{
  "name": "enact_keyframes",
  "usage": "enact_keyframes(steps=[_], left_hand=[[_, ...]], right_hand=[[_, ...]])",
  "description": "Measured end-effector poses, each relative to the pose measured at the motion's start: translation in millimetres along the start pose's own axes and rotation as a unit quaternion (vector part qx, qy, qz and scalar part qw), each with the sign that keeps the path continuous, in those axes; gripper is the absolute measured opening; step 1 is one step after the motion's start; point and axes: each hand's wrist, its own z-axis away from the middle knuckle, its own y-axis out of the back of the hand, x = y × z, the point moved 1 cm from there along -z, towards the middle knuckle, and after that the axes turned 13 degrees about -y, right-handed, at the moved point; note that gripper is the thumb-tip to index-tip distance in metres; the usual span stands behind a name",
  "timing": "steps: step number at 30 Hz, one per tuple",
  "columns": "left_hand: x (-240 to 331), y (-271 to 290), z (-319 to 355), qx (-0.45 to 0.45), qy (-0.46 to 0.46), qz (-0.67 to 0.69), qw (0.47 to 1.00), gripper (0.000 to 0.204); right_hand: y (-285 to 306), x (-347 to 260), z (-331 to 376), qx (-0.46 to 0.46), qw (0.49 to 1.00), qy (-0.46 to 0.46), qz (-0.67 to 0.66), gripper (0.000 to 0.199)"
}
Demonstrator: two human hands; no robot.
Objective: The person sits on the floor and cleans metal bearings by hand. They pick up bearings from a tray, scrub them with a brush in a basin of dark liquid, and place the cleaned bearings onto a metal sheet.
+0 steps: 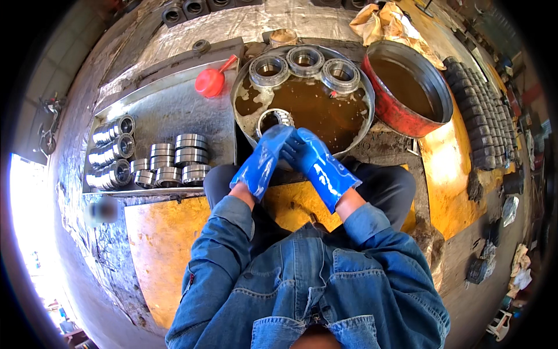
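Both my hands wear shiny blue rubber gloves and meet at the near edge of a round metal tub (372, 102) of brown liquid. Between them and the liquid is a steel roller bearing (268, 118), tilted, with bright rollers along its right side. My left hand (272, 142) is closed on its near edge. Pressed close beside it, my right hand (303, 152) has its fingers curled in at the bearing's near right side; the fingertips of both are partly hidden. Three larger bearing rings, among them a left one (269, 71), sit along the tub's far side.
Left of the tub, a metal tray (168, 110) carries several stacked steel bearings (190, 156) and a red plastic scoop (210, 82). To the right stands a red drum (388, 96) with brown liquid. Rows of dark ring-shaped parts (479, 116) lie farther right, near crumpled paper (383, 26).
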Motion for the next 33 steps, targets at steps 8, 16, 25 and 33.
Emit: enact_keyframes(steps=[8, 16, 25, 33], left_hand=[[-7, -1, -1, 0.05, -0.144, -0.065, 0.986, 0.036], [-25, -8, -28, 0.135, 0.013, 0.044, 0.99, 0.027], [-46, 17, -52, 0.152, 0.033, 0.24, 0.958, 0.02], [-78, 61, -64, 0.096, 0.065, 0.265, 0.957, 0.022]], right_hand=[[-52, 25, -12, -0.008, 1.0, 0.018, 0.017, 0.018], [-53, 22, -11, 0.059, 0.988, 0.109, 0.087, 0.023], [-62, 36, 275, 0.067, 0.818, -0.042, 0.57, 0.048], [-114, 53, 387, 0.106, 0.562, -0.174, 0.802, 0.051]])
